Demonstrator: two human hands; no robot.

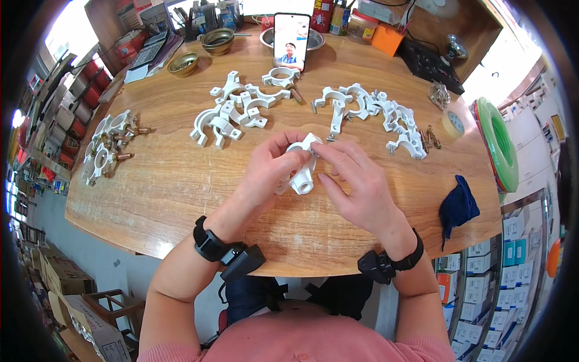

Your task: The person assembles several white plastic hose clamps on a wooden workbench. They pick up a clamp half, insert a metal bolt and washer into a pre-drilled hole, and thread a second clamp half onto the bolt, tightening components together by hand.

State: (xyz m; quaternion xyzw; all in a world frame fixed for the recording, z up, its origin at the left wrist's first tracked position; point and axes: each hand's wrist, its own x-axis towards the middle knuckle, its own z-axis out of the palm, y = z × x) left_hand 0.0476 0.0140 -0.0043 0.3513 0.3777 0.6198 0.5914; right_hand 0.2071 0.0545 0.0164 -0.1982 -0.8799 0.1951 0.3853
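**Both hands on one white pipe clamp, mid-table**

So right in the centre of the frame both hands are on the same white plastic pipe clamp [301, 172]. The left hand [268, 172] has its fingers curled round the clamp's left side, thumb up near the top, properly clamped on it. The right hand [356, 184] comes in from the other side, with thumb and forefinger pinched together at the clamp's upper edge and the other fingers spread loosely below it. The clamp sits held just above the wooden table [181, 187], its round socket end pointing down toward the person.

Around it there's lots of the same stuff. A pile of white clamp halves [232, 111] lies above and left of the hands, and another heap of clamps with screws [377, 117] spreads to the upper right. Far left of the frame there's a row of finished-looking clamps with brass-coloured bolts [108, 148] near the table edge.

A phone [291, 39] stands upright at the top centre, screen lit. Left of it are two brass-coloured bowls [202, 51], and a steel bowl [271, 37] peeks out behind the phone. On the right side there's a roll of tape [452, 123], a green-rimmed reel [500, 145] at the table's edge, and a dark blue cloth [458, 208] lower right. Both wrists wear black bands with a little box on them.
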